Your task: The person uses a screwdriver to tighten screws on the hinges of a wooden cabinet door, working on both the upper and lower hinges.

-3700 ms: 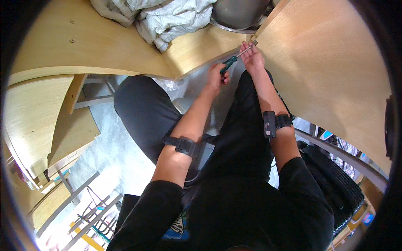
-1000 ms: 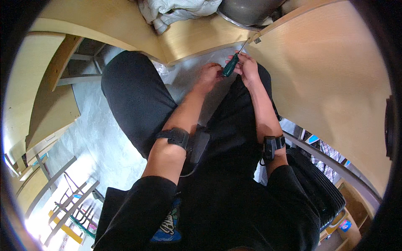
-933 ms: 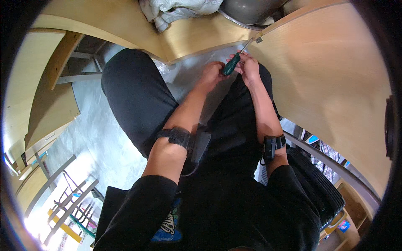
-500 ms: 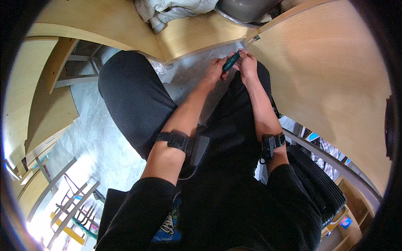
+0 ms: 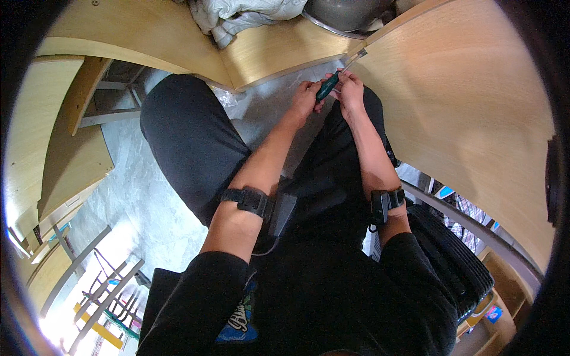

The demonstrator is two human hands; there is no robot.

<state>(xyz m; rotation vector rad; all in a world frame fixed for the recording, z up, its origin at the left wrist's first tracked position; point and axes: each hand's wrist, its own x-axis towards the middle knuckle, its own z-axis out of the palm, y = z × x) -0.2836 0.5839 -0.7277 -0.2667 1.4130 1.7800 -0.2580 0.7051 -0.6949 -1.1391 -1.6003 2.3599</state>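
Note:
A screwdriver (image 5: 327,87) with a dark green handle lies slanted between my hands, its metal shaft pointing away to the upper right. My left hand (image 5: 305,98) is closed round the rear end of the handle. Close beside it, my right hand (image 5: 351,91) has its fingers curled at the front of the handle, by the shaft. The shaft's tip reaches a small dark metal fitting (image 5: 363,53) at the edge of the large wooden panel (image 5: 457,89). Whether the tip sits in a screw is too small to tell.
Over the wooden board (image 5: 279,53) ahead lie a crumpled pale cloth (image 5: 249,15) and a grey metal pot (image 5: 347,13). Clear plastic wrapping (image 5: 226,97) is on the floor by my left knee. Behind my right arm stands a black ribbed case (image 5: 448,261); metal rails (image 5: 89,279) are at lower left.
Both hands hold almost the same place on the screwdriver. Only a very slight shift of the hands and of the view shows.

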